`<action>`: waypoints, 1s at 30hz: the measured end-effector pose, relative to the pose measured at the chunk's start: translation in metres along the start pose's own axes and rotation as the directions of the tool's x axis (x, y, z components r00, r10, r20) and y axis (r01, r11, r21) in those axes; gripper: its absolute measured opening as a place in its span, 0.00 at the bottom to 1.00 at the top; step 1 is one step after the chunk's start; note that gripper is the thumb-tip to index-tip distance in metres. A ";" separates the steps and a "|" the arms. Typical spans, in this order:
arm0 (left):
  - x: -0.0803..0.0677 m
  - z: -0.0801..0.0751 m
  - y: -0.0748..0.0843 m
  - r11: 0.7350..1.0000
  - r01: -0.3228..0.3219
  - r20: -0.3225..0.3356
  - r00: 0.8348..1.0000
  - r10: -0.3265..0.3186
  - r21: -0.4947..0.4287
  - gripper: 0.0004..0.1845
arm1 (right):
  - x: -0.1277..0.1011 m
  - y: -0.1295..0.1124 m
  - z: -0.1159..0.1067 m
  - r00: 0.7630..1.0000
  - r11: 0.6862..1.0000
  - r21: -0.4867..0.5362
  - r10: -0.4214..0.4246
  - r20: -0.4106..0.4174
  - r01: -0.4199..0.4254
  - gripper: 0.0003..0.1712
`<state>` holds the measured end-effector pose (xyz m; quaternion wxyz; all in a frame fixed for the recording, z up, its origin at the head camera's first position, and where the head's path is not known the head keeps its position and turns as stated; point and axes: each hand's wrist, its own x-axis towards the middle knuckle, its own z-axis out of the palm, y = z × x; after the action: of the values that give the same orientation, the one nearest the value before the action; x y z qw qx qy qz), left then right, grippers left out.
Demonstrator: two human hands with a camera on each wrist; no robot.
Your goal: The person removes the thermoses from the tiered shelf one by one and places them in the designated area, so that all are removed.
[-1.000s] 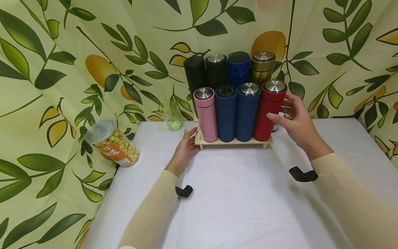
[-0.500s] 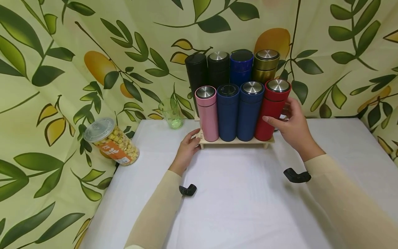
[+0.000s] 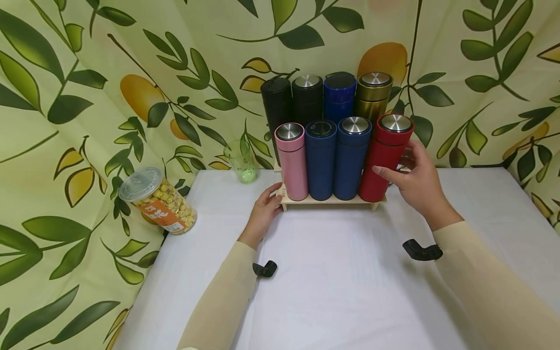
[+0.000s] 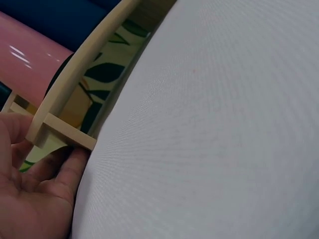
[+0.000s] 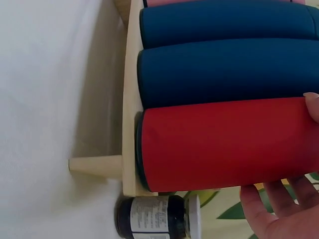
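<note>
In the head view, my right hand grips a red thermos at the right end of a wooden rack's front row. The thermos leans right, its top apart from the blue thermos beside it. The right wrist view shows its base at the shelf edge, thumb on one side, fingers on the other. My left hand holds the left front corner of the rack; in the left wrist view the thumb lies at the shelf corner, other fingers by the leg. A pink thermos stands nearest it.
Behind, a higher row holds black, blue and gold thermoses. A small dark jar with a white lid sits right beside the rack. A green glass and a popcorn tub stand left on the white cloth.
The red thermos has tipped further right, its top parting from the blue one, and its base sits slightly nearer the front. My right thumb is lower on it. My left hand stays at the rack corner.
</note>
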<state>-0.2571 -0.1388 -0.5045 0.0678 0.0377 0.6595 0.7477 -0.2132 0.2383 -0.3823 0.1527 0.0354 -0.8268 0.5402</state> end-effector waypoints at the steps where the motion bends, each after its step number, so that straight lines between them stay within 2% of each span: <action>1: 0.000 0.000 0.000 1.000 0.000 -0.001 1.000 0.000 0.002 0.26 | -0.001 0.001 -0.002 1.000 1.000 -0.002 0.004 -0.004 -0.004 0.47; 13: -0.002 0.000 0.001 1.000 -0.007 -0.005 1.000 0.007 0.002 0.25 | -0.010 0.011 -0.037 0.997 0.999 -0.043 0.000 -0.080 -0.003 0.46; 25: -0.002 0.000 -0.001 1.000 -0.001 0.003 1.000 0.001 0.015 0.25 | -0.016 0.031 -0.065 0.986 0.990 -0.102 0.085 -0.145 -0.100 0.45; 30: -0.002 0.001 0.001 1.000 0.002 0.003 1.000 -0.002 0.023 0.26 | -0.016 0.039 -0.072 0.983 0.988 -0.102 0.095 -0.160 -0.112 0.45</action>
<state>-0.2549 -0.1383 -0.5035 0.0692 0.0388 0.6678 0.7401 -0.1909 0.3174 -0.3946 0.1897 -0.0581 -0.8418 0.5020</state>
